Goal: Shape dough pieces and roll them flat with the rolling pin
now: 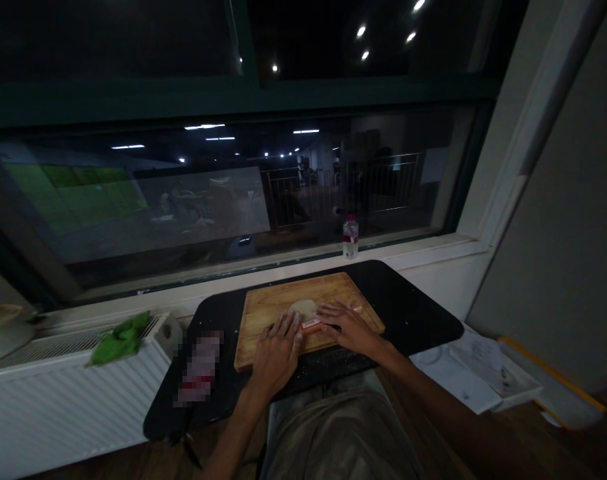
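A wooden cutting board [268,313] lies on a black table [413,313]. On the board sits a pale round piece of dough [303,309]. My left hand [276,350] rests flat on the board's near edge, fingers stretched toward the dough. My right hand [346,325] lies flat beside the dough, fingers spread. Between the two hands is a small red and white object [311,325]; both hands touch or nearly touch it, and I cannot tell what it is.
A water bottle [350,238] stands on the window sill behind the table. A blurred-out item [199,369] lies on the table's left part. A white radiator [68,387] with a green cloth [121,338] is at left. Papers [478,373] lie at right.
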`<state>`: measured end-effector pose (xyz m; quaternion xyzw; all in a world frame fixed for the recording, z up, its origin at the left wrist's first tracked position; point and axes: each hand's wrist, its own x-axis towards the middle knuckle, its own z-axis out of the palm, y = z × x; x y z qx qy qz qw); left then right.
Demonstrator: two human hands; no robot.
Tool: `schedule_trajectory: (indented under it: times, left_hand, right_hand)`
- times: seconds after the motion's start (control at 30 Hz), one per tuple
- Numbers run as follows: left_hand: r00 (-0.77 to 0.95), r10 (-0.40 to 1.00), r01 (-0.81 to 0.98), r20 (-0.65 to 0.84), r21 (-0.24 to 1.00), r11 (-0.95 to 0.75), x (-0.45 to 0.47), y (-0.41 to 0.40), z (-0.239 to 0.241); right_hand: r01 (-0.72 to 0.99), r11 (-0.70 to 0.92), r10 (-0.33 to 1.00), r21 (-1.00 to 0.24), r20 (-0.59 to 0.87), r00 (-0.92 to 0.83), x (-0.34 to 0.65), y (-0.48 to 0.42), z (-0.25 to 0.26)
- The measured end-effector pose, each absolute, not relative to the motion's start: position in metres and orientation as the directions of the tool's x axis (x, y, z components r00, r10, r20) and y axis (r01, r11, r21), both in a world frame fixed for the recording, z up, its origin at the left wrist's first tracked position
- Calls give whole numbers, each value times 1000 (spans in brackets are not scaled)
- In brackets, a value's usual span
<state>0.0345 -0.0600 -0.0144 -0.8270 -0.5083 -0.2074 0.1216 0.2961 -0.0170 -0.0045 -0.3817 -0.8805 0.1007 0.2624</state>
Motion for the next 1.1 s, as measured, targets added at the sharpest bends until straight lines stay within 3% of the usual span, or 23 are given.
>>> schedule_trajectory:
  times: [0.5,0.77,0.93,1.1]
  left_hand:
    - [323,875,932,361,40,-361,36,-9,5]
    - [317,904,929,286,99,-356,32,3,16]
    - [414,883,878,220,158,-451,26,-4,22]
    - [429,876,877,221,133,-462,24,-4,23]
  right_hand:
    - [791,578,807,-202,287,-516,278,21,7]
    - [799,567,817,-201,265,-513,271,47,9]
    - [734,659,751,-161,189,-633,280,43,19]
    - [704,681,732,-200,156,-664,285,42,25]
